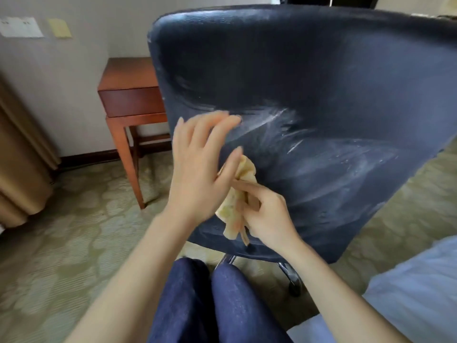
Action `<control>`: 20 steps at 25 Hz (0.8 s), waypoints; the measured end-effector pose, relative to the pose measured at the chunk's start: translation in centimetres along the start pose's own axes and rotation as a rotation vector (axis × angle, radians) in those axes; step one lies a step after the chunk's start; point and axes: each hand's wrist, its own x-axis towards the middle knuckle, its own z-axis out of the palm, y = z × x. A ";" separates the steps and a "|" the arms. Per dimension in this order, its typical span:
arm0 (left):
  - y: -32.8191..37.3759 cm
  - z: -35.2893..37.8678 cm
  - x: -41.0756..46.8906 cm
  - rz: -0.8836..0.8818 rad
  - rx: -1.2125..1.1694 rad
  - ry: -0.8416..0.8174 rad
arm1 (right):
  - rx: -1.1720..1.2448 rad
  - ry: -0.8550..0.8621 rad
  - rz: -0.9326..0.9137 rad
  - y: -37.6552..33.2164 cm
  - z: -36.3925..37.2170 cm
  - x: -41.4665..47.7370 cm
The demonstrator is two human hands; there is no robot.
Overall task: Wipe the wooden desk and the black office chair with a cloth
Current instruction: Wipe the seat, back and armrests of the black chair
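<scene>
The back of the black office chair (309, 82) fills the upper right and shows pale streaks across its leather. A crumpled yellow cloth (243, 173) is bunched between my two hands in front of the lower backrest. My right hand (268, 214) pinches the cloth with curled fingers. My left hand (200, 169) has its fingers spread and straight, its thumb lying against the cloth. The wooden desk (128, 95) stands behind the chair at the left, against the wall.
The chair's chrome base and a castor (294, 280) show below the backrest. My knees in dark blue trousers (197, 305) are just before it. White bedding (408, 293) lies at the lower right, a beige curtain (19, 157) hangs at the left, over patterned green carpet (74, 231).
</scene>
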 end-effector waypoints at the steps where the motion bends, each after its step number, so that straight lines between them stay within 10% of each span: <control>1: -1.3 0.3 -2.5 -0.149 -0.080 0.000 | 0.020 -0.019 -0.005 -0.3 0.0 0.1; 5: -3.5 0.5 -10.1 -0.636 -0.327 -0.039 | 0.227 -0.086 -0.005 -1.4 -0.2 0.7; 14: -3.3 0.5 -8.8 -0.751 -0.411 -0.080 | 1.155 -0.305 0.297 -1.3 2.1 0.6; 20: -5.1 -0.6 -8.2 -0.840 -0.433 -0.001 | 0.963 -0.284 0.414 0.7 0.1 0.8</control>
